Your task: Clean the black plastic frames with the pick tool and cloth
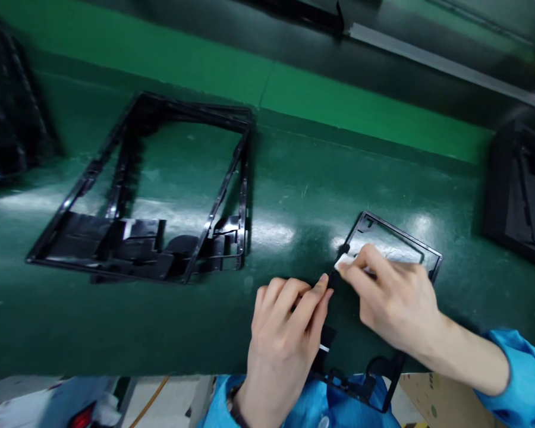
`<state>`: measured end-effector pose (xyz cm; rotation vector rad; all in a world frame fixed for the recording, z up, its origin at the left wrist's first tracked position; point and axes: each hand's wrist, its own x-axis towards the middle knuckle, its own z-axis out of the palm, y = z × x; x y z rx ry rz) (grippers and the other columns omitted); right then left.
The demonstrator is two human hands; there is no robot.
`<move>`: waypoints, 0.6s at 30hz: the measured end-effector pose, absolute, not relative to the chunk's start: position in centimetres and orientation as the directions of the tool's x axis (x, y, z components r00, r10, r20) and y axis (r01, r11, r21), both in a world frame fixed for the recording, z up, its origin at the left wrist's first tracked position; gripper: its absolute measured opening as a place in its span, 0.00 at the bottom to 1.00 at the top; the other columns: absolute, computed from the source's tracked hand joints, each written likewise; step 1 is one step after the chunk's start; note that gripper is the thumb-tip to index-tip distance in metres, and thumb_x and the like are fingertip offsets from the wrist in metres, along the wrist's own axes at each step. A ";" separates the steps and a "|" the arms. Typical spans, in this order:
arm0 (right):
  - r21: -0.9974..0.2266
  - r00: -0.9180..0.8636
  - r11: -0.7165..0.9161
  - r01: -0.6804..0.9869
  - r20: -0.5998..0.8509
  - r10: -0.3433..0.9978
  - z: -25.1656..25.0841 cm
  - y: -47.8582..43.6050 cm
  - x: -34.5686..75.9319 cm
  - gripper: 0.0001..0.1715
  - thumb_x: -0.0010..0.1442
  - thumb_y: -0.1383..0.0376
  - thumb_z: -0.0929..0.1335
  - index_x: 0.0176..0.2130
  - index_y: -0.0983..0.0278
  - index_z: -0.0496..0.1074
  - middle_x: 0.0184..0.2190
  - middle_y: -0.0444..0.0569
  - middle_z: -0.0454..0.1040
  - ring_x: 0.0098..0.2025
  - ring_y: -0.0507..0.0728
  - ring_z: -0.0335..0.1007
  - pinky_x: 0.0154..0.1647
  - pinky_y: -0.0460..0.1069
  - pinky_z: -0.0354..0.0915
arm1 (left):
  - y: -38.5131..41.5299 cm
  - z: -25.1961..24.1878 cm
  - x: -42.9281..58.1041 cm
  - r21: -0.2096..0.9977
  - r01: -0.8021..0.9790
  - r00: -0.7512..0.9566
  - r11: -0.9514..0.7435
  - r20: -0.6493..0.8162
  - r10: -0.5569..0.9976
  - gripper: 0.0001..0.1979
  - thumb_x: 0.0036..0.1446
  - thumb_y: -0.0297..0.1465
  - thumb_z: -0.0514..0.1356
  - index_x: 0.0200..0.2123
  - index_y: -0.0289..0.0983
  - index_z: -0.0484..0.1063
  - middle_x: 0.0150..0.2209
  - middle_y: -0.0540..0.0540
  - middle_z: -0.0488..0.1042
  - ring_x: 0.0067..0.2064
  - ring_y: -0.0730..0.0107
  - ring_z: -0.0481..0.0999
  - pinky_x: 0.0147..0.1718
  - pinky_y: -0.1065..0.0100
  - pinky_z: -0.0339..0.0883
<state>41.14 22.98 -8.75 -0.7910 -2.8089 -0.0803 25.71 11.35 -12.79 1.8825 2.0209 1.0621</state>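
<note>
- Left hand [285,336] has its fingers curled close together, with the thumb and index finger nearly meeting on the left long rail of a slim black plastic frame [403,233], holding it.
- Right hand [396,300] is mostly closed, thumb and index finger pinching a small white piece [344,261] against that same rail, just above the left fingertips; its material cannot be told.
- That frame lies slanted before the person, its far end over the green tabletop [289,178] and its near end reaching past the table's front edge.
- Well to the left, overlapping black frames [82,235] lie askew on the tabletop, dark panels across their near ends.
- More black parts [9,113] sit at the far left, blurred.
- At the right edge stands a black stack of parts [515,193].
- Blue sleeves [517,371] cover both arms; a dark band [235,407] shows at the left wrist.
</note>
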 end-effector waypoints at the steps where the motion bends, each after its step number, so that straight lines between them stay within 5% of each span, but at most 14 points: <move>1: -0.014 -0.836 0.859 0.511 0.223 0.501 -8.7 23.0 41.2 0.19 0.70 0.76 0.61 0.42 0.65 0.80 0.34 0.46 0.75 0.23 0.51 0.56 0.21 0.50 0.48 | 11.4 -12.8 25.7 0.602 0.796 -0.180 -0.059 0.329 0.927 0.07 0.69 0.23 0.64 0.48 0.35 0.77 0.35 0.48 0.73 0.37 0.67 0.67 0.36 0.61 0.59; 18: -0.062 -0.799 0.832 0.551 0.248 0.547 -9.1 23.3 41.5 0.19 0.67 0.78 0.61 0.42 0.65 0.79 0.33 0.45 0.74 0.22 0.50 0.56 0.20 0.50 0.47 | 11.2 -12.8 25.7 0.600 0.799 -0.191 -0.047 0.327 0.926 0.08 0.69 0.24 0.63 0.49 0.36 0.77 0.36 0.48 0.73 0.37 0.67 0.69 0.37 0.61 0.60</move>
